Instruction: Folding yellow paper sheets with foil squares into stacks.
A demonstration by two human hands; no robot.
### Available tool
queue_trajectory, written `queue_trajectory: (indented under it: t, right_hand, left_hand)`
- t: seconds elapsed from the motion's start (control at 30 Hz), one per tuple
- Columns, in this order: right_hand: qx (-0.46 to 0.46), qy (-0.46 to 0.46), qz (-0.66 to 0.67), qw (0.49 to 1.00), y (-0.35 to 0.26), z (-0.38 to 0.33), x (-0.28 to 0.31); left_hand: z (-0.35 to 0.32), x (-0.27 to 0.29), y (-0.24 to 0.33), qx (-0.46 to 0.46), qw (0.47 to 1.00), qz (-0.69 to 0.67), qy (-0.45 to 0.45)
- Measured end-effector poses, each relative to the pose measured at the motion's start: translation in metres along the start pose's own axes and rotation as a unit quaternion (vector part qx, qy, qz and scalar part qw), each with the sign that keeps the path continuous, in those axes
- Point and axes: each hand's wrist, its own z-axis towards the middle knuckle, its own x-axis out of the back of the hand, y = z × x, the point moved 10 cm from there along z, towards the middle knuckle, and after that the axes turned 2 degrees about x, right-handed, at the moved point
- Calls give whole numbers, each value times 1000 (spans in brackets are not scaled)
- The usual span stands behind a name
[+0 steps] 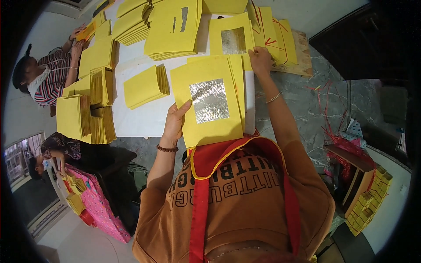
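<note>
The left hand (176, 117) grips a few yellow sheets (211, 105) by their left edge, thumb on the front, fingers hidden behind; a silver patch (209, 98) covers the middle of the front sheet. These sheets stand in front of the person's chest, the lower edge at the red apron (210, 153). The right hand (260, 60), fingers curled, is at the right edge of another patched sheet (215, 33) farther off; whether it pinches that sheet, I cannot tell. A small stack (147, 87) lies left of the held sheets on the white table (136, 122), with taller stacks (85, 118) along the table's left side. Red-tied stacks (287, 41) lie beyond the right hand, on a wooden board (303, 48). To the left, a co-worker in stripes (52, 74) handles a yellow piece (89, 31). Red string (324, 114) trails at the right.
</note>
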Motion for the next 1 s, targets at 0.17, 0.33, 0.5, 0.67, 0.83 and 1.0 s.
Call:
queue_trajectory:
  t: [0.17, 0.33, 0.5, 0.67, 0.83, 1.0]
  right_hand:
    - [52, 42, 118, 991, -32, -6, 13]
    - [101, -20, 264, 959, -52, -4, 11]
    - [193, 43, 201, 959, -79, -16, 52]
    - [221, 59, 326, 917, -109, -35, 104]
    - [208, -59, 592, 777, -138, -72, 116]
    - [11, -190, 665, 722, -123, -132, 57]
  left_hand:
    - [1, 3, -2, 5, 1000, 1, -4]
    - [2, 4, -3, 7, 1000, 7, -2]
    - [1, 5, -4, 5, 1000, 5, 0]
    - [-1, 2, 0, 4, 1000, 14, 9]
    - [1, -3, 0, 8, 1000, 7, -3]
    - [0, 11, -3, -14, 1000, -4, 13]
